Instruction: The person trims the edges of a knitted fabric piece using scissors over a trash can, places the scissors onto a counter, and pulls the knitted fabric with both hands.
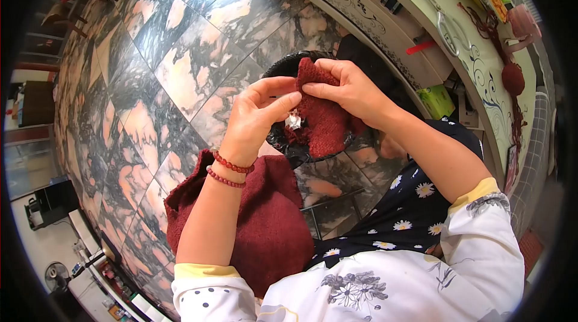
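Observation:
A dark red knitted piece (325,122) hangs from my hands above a black-lined bin (280,69). My right hand (352,90) is closed on its upper part, with thumb and fingers pinching the fabric. At the fabric's left edge, the thumb and index finger of my left hand (259,108) come together in a pinch; any loose yarn between the tips is too small to make out. A crumpled white scrap (293,120) shows below my left fingers, inside the bin. Across my lap lies a larger dark red knitted cloth (265,226), under my left forearm.
On the right, a pale patterned table (481,90) holds scissors (447,24), a small ball of red yarn (512,79) and a pink object (522,24). A green box (436,102) sits below its edge. Marble tiles (192,63) cover the floor; chairs stand far left.

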`<state>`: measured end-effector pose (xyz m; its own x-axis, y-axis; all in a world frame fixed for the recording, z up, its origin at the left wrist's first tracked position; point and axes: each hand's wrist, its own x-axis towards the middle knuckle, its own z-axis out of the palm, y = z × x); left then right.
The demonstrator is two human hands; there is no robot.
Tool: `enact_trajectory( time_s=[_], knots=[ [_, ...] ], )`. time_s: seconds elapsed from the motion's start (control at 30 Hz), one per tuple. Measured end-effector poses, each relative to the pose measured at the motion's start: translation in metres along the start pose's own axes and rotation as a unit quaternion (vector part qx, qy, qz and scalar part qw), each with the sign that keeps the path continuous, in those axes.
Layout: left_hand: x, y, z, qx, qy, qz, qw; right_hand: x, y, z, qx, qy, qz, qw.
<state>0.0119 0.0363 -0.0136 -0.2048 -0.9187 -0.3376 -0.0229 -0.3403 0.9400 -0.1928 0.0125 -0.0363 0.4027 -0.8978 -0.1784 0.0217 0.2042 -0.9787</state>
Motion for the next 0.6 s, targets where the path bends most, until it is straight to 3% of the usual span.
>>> enact_trajectory(
  time_s=[0.07, 0.17, 0.27, 0.37, 0.47, 0.6],
  knots=[
    [0.001, 0.002, -0.001, -0.003, -0.001, -0.042, 0.999, -0.001, 0.001, 0.003, -0.028, -0.006, -0.015, 0.999],
    [0.006, -0.008, -0.006, 0.091, -0.022, -0.025, 0.995, -0.002, 0.002, 0.003, -0.056, -0.009, -0.027, 0.998],
    [0.008, -0.016, -0.005, 0.08, 0.017, 0.03, 0.996, -0.003, -0.001, 0.004, -0.063, -0.009, -0.033, 0.997],
    [0.011, -0.014, -0.001, 0.041, 0.051, 0.04, 0.997, -0.004, -0.001, 0.006, -0.033, -0.005, -0.034, 0.999],
    [0.013, -0.014, -0.001, -0.115, 0.045, -0.031, 0.992, -0.004, -0.003, 0.01, 0.019, -0.003, -0.023, 1.0],
    [0.025, -0.016, -0.029, -0.227, 0.126, -0.038, 0.965, -0.011, -0.012, 0.007, 0.041, -0.005, 0.014, 0.999]
  ],
)
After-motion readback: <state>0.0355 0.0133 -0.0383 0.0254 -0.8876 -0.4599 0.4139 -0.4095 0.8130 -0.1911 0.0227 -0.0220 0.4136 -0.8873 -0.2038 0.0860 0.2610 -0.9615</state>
